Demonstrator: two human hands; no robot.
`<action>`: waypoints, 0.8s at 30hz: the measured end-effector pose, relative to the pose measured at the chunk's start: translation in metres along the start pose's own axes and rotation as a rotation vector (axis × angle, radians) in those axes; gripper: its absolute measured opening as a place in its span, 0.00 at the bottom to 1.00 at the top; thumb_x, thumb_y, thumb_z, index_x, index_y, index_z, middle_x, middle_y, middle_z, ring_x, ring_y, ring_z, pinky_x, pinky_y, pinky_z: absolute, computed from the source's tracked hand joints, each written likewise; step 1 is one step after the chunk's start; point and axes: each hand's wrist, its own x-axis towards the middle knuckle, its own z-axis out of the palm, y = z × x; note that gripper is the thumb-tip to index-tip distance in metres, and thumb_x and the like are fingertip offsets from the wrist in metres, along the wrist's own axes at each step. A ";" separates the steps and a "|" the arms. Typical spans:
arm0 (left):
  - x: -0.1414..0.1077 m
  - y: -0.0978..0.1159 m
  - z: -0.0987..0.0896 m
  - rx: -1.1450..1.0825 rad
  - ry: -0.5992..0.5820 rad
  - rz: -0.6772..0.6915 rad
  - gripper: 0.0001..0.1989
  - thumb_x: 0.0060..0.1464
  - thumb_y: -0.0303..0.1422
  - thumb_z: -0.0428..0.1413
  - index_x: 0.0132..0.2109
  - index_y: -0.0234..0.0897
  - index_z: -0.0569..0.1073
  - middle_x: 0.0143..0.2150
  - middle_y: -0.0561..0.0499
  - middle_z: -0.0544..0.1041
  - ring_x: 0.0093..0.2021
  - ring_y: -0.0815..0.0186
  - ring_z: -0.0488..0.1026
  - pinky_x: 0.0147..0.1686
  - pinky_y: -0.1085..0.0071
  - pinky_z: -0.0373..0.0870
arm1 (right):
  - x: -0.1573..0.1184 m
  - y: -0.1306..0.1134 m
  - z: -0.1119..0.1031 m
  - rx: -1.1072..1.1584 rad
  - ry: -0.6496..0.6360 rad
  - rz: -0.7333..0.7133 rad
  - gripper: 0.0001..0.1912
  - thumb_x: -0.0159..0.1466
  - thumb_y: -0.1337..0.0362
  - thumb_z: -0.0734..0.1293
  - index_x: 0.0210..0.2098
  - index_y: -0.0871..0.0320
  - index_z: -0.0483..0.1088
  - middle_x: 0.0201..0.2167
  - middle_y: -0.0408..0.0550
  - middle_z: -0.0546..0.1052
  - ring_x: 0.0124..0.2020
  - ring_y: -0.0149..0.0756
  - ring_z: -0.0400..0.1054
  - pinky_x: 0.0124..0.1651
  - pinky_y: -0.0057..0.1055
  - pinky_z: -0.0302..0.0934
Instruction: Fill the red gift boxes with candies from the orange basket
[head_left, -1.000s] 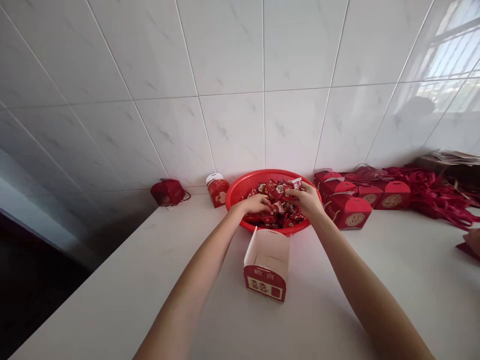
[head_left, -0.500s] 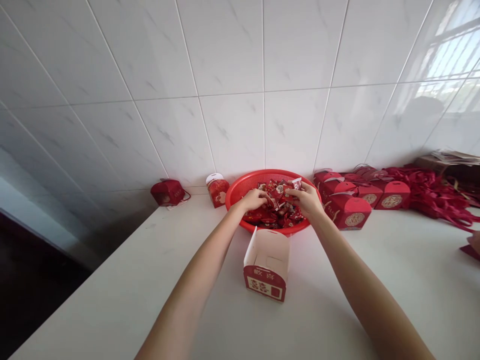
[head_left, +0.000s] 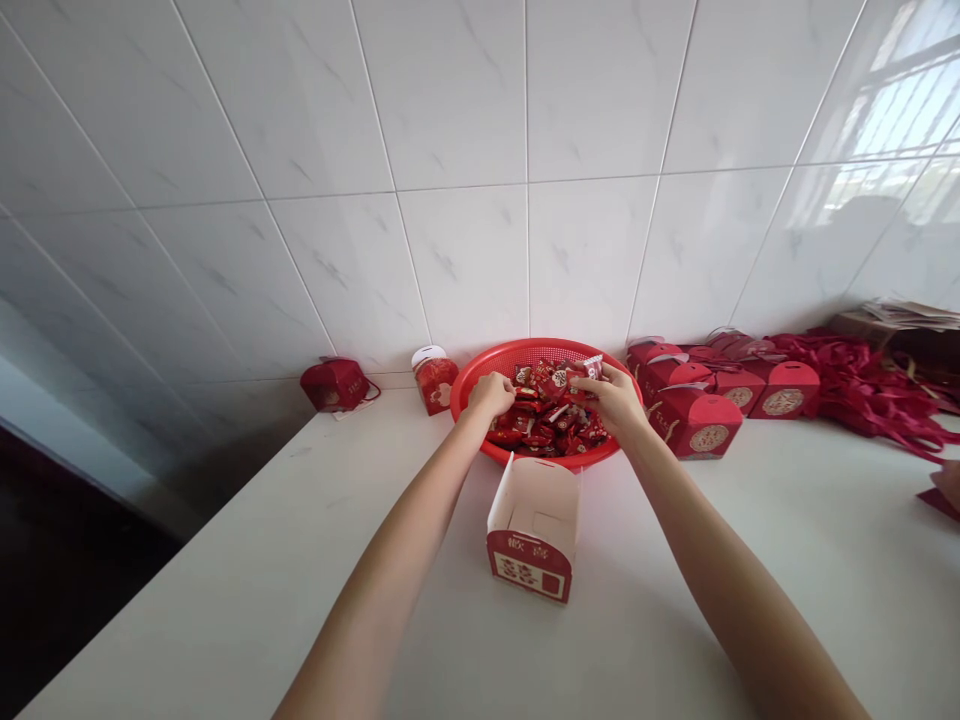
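Note:
Both hands are over a red plastic basket (head_left: 491,360) filled with wrapped candies (head_left: 551,425). On the left side of the basket, my left hand (head_left: 493,394) is closed with its fingers curled under; whatever is in them is hidden. My right hand (head_left: 616,397), at the basket's right side, pinches a wrapped candy (head_left: 592,368) with a red and white wrapper. In front of the basket stands an open red gift box (head_left: 529,570) with a pale inside and gold lettering on its front; its top flaps are up.
Several closed red gift boxes (head_left: 694,425) stand right of the basket, beside a heap of red ribbons (head_left: 847,385). To the left are a small red box with a cord (head_left: 335,385) and another red box (head_left: 435,383). A tiled wall (head_left: 465,240) rises behind the white table (head_left: 315,560).
My left hand has moved left from the middle of the candies towards the basket's left rim, and its fingers have curled in. My right hand stays in nearly the same place.

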 end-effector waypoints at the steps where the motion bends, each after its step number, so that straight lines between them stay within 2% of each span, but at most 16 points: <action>1: -0.001 -0.001 0.000 0.020 0.003 -0.013 0.11 0.45 0.21 0.57 0.33 0.37 0.81 0.40 0.41 0.82 0.44 0.54 0.77 0.41 0.66 0.70 | 0.000 0.000 0.000 0.002 0.003 0.003 0.14 0.40 0.66 0.76 0.27 0.55 0.73 0.30 0.43 0.78 0.35 0.38 0.74 0.36 0.33 0.71; 8: -0.004 -0.002 0.003 0.136 -0.063 -0.077 0.12 0.38 0.21 0.60 0.34 0.35 0.79 0.38 0.37 0.81 0.45 0.48 0.78 0.39 0.65 0.71 | -0.003 -0.003 0.002 0.034 0.016 0.024 0.15 0.38 0.68 0.76 0.26 0.55 0.73 0.29 0.41 0.78 0.32 0.35 0.73 0.34 0.30 0.71; 14: -0.006 0.007 0.002 0.269 -0.199 -0.096 0.19 0.32 0.26 0.68 0.38 0.34 0.80 0.47 0.33 0.79 0.48 0.43 0.77 0.42 0.62 0.72 | -0.001 -0.003 0.002 0.024 0.016 0.022 0.15 0.38 0.67 0.76 0.26 0.55 0.73 0.29 0.42 0.78 0.32 0.35 0.72 0.33 0.30 0.70; 24: -0.010 0.013 -0.001 0.410 -0.375 0.013 0.30 0.40 0.31 0.66 0.54 0.39 0.75 0.58 0.41 0.75 0.57 0.48 0.72 0.54 0.63 0.70 | -0.002 -0.002 0.001 0.017 0.009 0.017 0.16 0.38 0.67 0.76 0.28 0.57 0.73 0.29 0.42 0.78 0.32 0.36 0.74 0.34 0.31 0.71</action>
